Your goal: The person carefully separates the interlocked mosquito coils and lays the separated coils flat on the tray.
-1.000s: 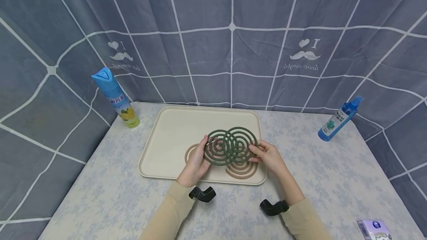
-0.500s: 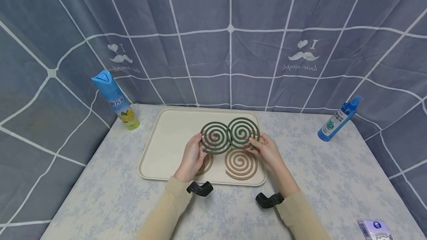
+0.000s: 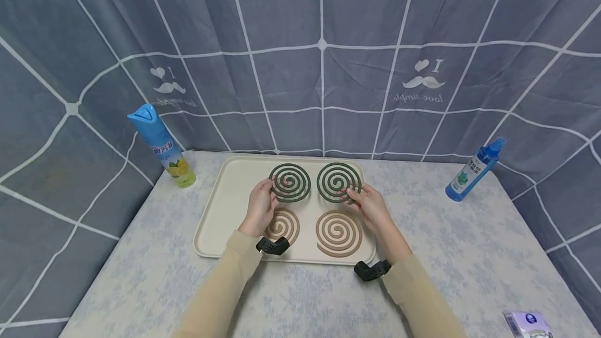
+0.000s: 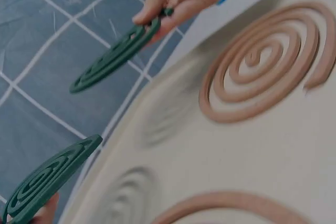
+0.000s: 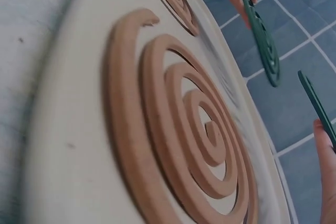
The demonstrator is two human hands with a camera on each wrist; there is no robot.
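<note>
Two green mosquito coils are held apart above the tray. My left hand [image 3: 260, 206] grips one green mosquito coil [image 3: 290, 182] by its left edge. The other green mosquito coil [image 3: 338, 181] is pinched at its lower right edge by my right hand [image 3: 371, 205]. Below them, two brown mosquito coils lie flat on the cream tray [image 3: 235, 186]. The right brown coil [image 3: 339, 233] shows whole in the head view, while my left hand and wrist camera partly cover the left brown coil [image 3: 284, 224]. Both wrist views show the green coils raised clear of the tray.
A blue and yellow spray can [image 3: 165, 147] stands at the table's back left. On the right is a blue spray bottle [image 3: 475, 170]. A purple packet [image 3: 529, 323] lies at the front right. A grey-blue curtain [image 3: 291, 82] hangs behind and beside the table.
The two green coils overlapped at first; my hands have drawn them apart and away from me, the left one moving left. The brown coils underneath are more exposed.
</note>
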